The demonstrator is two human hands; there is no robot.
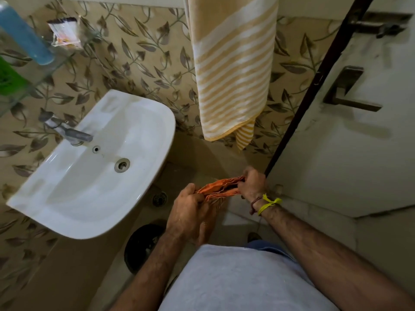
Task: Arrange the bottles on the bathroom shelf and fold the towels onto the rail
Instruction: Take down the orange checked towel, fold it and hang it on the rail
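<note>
Both hands low in front of body, over floor between sink (94, 167) and door (350, 140). Left hand (188, 212) fingers curled round one end of orange cloth (219, 189); right hand (252, 182) pinches other end. Cloth bunched in folds, stretched between hands. Striped yellow-white towel (233, 70) hangs on tiled wall above, lower corner uneven. Blue bottle (24, 34) and green bottle (7, 77) on glass shelf (45, 72) upper left; small packet (65, 31) near them. Yellow thread (268, 203) on right wrist.
</note>
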